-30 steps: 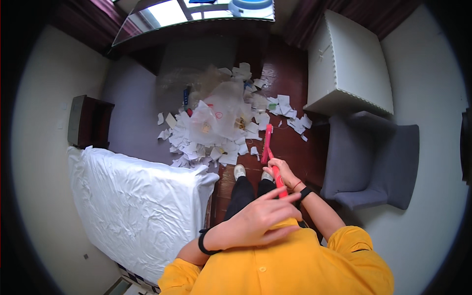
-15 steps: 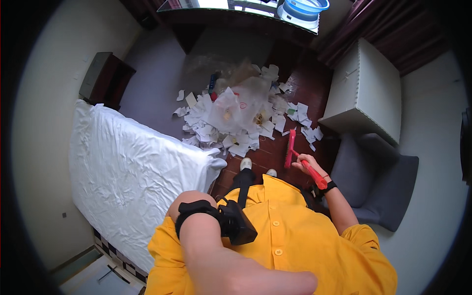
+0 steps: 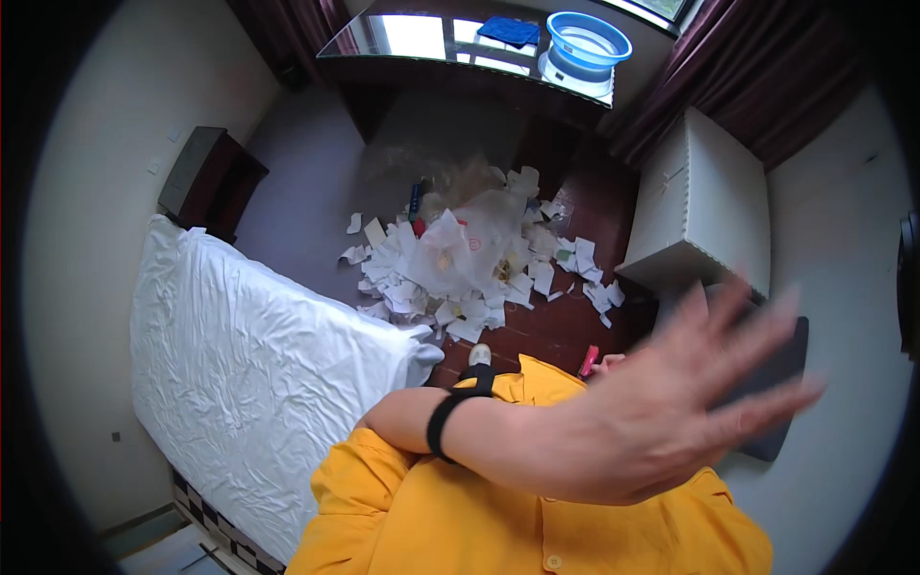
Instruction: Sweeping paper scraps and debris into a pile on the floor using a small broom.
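My left hand [image 3: 671, 402] is lifted close to the camera, blurred, with its fingers spread and nothing in it. A black band [image 3: 443, 422] circles its wrist, and the forearm crosses my yellow shirt [image 3: 537, 527] from left to right. Behind this arm only a sliver of my right hand [image 3: 609, 362] shows, next to the end of a red handle [image 3: 587, 361] that it grips. The remainder of that handle is hidden. A heap of torn white paper and a clear plastic bag [image 3: 460, 259] lies on the dark wooden floor ahead of my shoe [image 3: 479, 355].
A bed with a crumpled white sheet [image 3: 240, 383] fills the left side. A white cabinet [image 3: 700, 211] and a grey armchair [image 3: 791, 379] stand on the right. At the far wall a glass-topped desk [image 3: 431, 43] holds a blue basin [image 3: 586, 40]. A dark nightstand [image 3: 206, 177] sits at the left.
My left hand has swung up from my chest and across the camera to the right, now open and blurred. It now covers most of the right hand and the red handle.
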Available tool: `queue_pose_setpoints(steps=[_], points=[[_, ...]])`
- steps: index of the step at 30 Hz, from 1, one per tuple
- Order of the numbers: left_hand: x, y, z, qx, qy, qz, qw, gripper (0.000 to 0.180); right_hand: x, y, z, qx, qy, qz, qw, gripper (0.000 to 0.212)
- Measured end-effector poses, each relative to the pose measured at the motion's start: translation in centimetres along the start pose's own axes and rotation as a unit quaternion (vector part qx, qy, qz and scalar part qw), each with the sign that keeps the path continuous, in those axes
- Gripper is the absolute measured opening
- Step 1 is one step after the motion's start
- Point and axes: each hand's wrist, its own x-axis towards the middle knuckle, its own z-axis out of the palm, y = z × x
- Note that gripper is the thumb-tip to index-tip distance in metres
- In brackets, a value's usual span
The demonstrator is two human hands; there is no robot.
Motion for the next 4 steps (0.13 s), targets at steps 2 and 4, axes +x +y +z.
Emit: queue_pose_setpoints(steps=[2, 4], points=[[-0.2, 0.7, 2.8, -0.106, -0.303, 0.037, 0.946, 0.049, -1.5, -0.7, 0.2, -0.01, 0.012, -0.025, 1.0, 0.028], [-0.8, 1.5, 3.5, -0.1, -0.416, 0.048, 0.902, 0.049, -1.1, -2.1, 0.6, -0.013, 0.023, -0.02, 0.999, 0.029]])
